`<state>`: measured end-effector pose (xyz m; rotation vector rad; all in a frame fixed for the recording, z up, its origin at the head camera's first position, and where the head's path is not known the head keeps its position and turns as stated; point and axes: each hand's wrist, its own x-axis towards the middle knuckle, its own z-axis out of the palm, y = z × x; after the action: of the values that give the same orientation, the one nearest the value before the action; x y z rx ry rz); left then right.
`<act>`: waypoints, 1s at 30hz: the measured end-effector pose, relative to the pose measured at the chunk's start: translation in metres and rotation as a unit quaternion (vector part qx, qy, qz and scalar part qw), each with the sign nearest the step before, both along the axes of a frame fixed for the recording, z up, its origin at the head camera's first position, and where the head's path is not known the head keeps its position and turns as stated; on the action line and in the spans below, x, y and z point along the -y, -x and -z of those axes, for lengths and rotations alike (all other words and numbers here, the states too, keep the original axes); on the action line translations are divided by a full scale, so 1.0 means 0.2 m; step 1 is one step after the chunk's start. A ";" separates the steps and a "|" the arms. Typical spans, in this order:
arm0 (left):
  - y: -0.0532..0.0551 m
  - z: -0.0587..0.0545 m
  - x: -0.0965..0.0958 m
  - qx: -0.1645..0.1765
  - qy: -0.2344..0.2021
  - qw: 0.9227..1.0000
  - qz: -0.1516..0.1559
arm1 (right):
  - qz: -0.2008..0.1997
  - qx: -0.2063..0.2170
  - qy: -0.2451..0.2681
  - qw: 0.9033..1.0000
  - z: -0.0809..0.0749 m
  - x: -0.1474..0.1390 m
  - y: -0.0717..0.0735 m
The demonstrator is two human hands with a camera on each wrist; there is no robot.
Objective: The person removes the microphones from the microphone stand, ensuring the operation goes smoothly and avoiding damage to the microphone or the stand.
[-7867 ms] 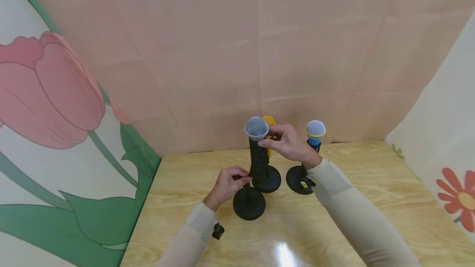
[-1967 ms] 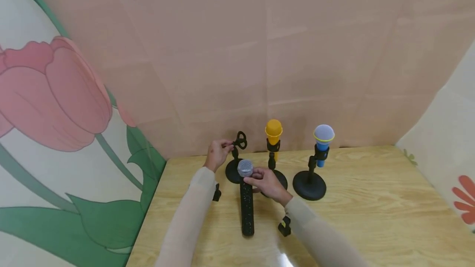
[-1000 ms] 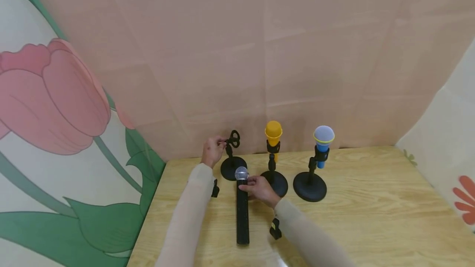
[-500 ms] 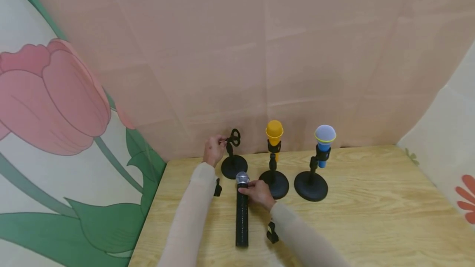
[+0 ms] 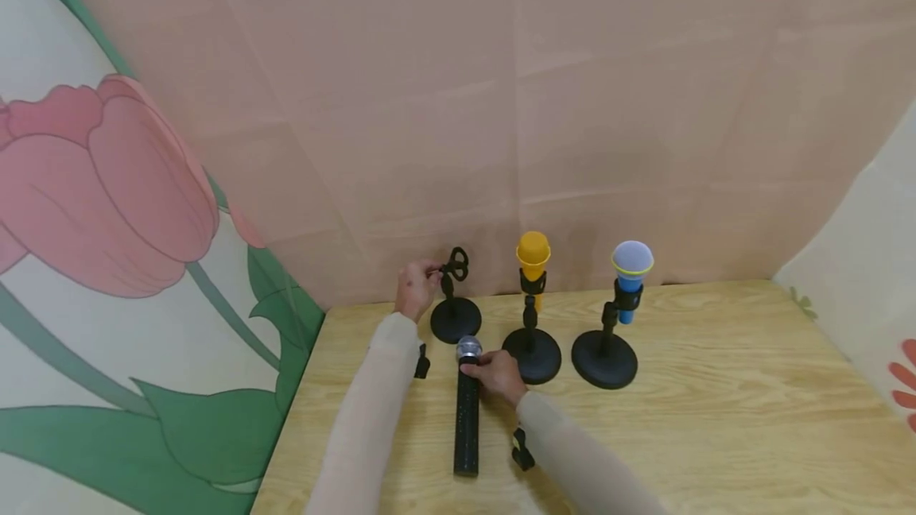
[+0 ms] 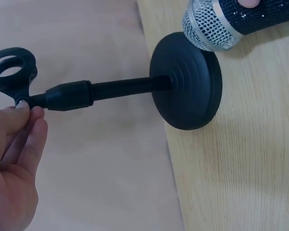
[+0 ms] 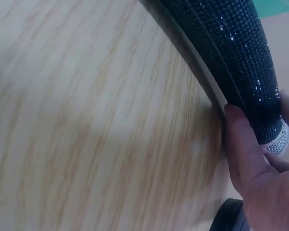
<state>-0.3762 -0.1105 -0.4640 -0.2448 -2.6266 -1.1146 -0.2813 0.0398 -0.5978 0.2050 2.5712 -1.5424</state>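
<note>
My left hand (image 5: pixel 417 290) pinches the neck of a black microphone stand (image 5: pixel 456 319), just under its ring-shaped clip (image 6: pixel 12 72). The clip holds no microphone, and the round base rests on the table at the back left. In front of that base lies a black glittery microphone (image 5: pixel 467 420) with a silver mesh head, pointing away from me. My right hand (image 5: pixel 501 376) grips it just below the head, thumb on top. In the right wrist view the fingers (image 7: pixel 245 144) curl around the sparkling handle (image 7: pixel 231 53).
Two more black stands stand to the right, one holding a yellow microphone (image 5: pixel 533 251), the other a blue one (image 5: pixel 630 280) with a pale head. A pinkish cloth (image 5: pixel 458 102) hangs behind the wooden table (image 5: pixel 723 388). Flower-patterned panels flank both sides.
Earlier the black microphone was upright beside the left stand; it has since been lowered onto the table. The left stand has gone to the back left. Over the last second, hands barely move.
</note>
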 end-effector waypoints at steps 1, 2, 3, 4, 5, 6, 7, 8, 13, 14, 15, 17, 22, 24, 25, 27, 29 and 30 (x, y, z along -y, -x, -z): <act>0.00 0.00 0.00 0.001 -0.003 1.000 0.004 | 0.001 0.002 0.003 1.000 0.00 0.00 0.00; -0.01 0.00 0.00 0.002 -0.006 1.000 0.006 | 0.000 0.004 0.004 1.000 0.01 0.00 0.01; -0.01 0.00 0.00 0.005 -0.010 1.000 0.008 | 0.001 0.004 0.007 1.000 0.01 0.00 0.01; -0.01 0.00 0.00 0.008 -0.014 1.000 0.011 | 0.002 0.004 0.007 1.000 0.01 0.00 0.01; -0.02 0.00 0.00 0.013 -0.019 1.000 0.013 | 0.002 0.004 0.007 1.000 0.01 0.01 0.01; -0.02 0.00 0.00 0.018 -0.024 0.999 0.014 | 0.005 0.009 0.007 1.000 0.00 0.01 0.01; -0.02 0.00 -0.01 0.023 -0.028 0.999 0.015 | 0.007 0.012 0.005 1.000 0.00 0.01 0.01; -0.03 0.00 -0.01 0.027 -0.032 0.999 0.016 | 0.010 0.015 0.003 1.000 0.00 0.02 0.01; -0.04 0.01 -0.01 0.030 -0.037 0.999 0.017 | 0.014 0.005 -0.009 1.000 -0.01 0.02 0.01; -0.04 0.02 0.00 0.027 -0.036 0.999 0.016 | 0.011 0.001 -0.010 1.000 -0.01 0.03 0.00; -0.04 0.02 0.00 0.025 -0.036 0.999 0.016 | 0.010 -0.001 -0.008 1.000 -0.01 0.03 0.00; -0.05 0.03 0.00 0.024 -0.035 0.999 0.015 | 0.009 -0.002 -0.004 1.000 -0.01 0.03 0.00; -0.07 0.05 0.01 0.041 -0.038 0.998 0.002 | 0.007 0.009 -0.001 1.000 -0.01 0.03 0.00; -0.08 0.06 0.02 0.056 -0.038 0.998 -0.008 | 0.006 0.011 -0.004 1.000 -0.01 0.03 0.00; -0.09 0.07 0.02 0.062 -0.038 0.997 -0.011 | 0.005 0.010 -0.007 1.000 -0.01 0.03 0.00; -0.10 0.09 0.02 0.067 -0.039 0.997 -0.016 | 0.002 0.005 -0.014 1.000 0.00 0.03 0.00; -0.10 0.11 0.02 0.065 -0.041 0.997 -0.016 | -0.001 0.003 -0.017 1.000 -0.01 0.02 -0.01; -0.11 0.12 0.01 0.062 -0.044 0.997 -0.015 | -0.002 0.001 -0.019 1.000 -0.01 0.02 -0.01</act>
<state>-0.3545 -0.1132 -0.4871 -0.1215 -2.6703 -1.2693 -0.2791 0.0356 -0.5955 0.2042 2.5988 -1.4922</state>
